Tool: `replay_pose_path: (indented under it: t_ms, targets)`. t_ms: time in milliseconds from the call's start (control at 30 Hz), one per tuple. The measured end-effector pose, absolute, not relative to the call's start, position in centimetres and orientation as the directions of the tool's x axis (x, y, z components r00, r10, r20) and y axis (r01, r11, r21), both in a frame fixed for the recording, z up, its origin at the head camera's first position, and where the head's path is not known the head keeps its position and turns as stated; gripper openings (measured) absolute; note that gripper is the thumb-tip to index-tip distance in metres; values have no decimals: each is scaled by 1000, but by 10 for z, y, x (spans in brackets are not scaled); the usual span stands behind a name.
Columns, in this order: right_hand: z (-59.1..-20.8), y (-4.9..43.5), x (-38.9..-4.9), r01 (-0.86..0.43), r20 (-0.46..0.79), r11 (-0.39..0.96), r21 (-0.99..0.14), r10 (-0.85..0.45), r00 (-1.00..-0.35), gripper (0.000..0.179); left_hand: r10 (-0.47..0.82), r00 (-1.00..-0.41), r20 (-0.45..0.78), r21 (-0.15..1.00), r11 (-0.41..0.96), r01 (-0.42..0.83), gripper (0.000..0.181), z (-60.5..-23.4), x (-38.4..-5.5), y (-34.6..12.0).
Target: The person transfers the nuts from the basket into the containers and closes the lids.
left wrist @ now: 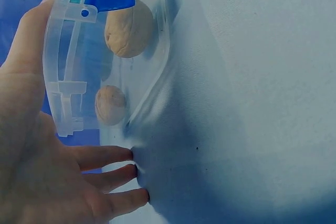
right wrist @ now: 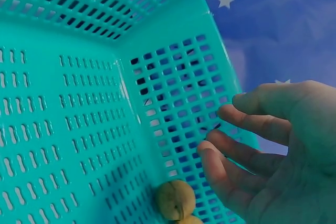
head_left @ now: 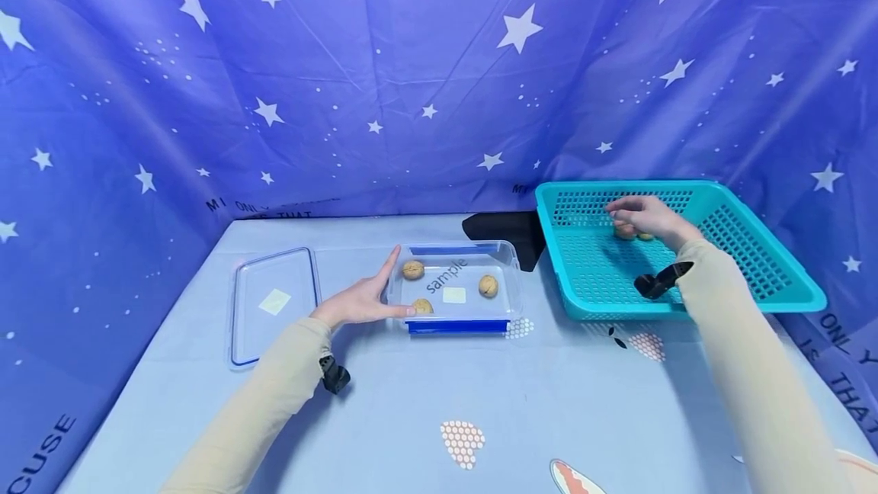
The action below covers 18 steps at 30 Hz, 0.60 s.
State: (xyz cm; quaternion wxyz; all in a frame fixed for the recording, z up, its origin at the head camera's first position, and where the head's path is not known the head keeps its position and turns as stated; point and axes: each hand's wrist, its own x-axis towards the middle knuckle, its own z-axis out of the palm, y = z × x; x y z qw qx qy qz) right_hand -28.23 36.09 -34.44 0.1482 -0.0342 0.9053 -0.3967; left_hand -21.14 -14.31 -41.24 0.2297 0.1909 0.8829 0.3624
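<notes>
A clear plastic container (head_left: 513, 280) with blue clips stands without its lid, three walnuts inside: one at the back left (head_left: 413, 270), one at the right (head_left: 488, 286), one at the front left (head_left: 423, 306). My left hand (head_left: 363, 300) spans its left end, thumb at the front corner and forefinger along the back corner. The other fingers (left wrist: 113, 177) stretch out onto the cloth. Over the turquoise basket (head_left: 569, 280) hovers my right hand (head_left: 648, 216), fingers loosely bent with nothing between them. Beneath it, a walnut (right wrist: 176, 199) and part of another (right wrist: 190, 220) lie against the basket wall.
The container's flat lid (head_left: 274, 326), blue-edged, lies on the cloth at the left. A black object (head_left: 504, 233) sits between container and basket, partly hidden. Blue starry fabric (head_left: 384, 97) hangs behind and at both sides of the table.
</notes>
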Motion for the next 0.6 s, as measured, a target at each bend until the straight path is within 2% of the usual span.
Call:
replay_pose_path:
  t_ms: [333,600]
  targets:
    - [-362,376,-290,78,-231,641,-764,-159,-960,55,499,-826,-263,732,661,166,118,-412,-212,-143]
    - [-367,380,-292,130,-262,674,-727,-98,-960,55,498,-827,-261,723,669,174,117,-414,-212,-143]
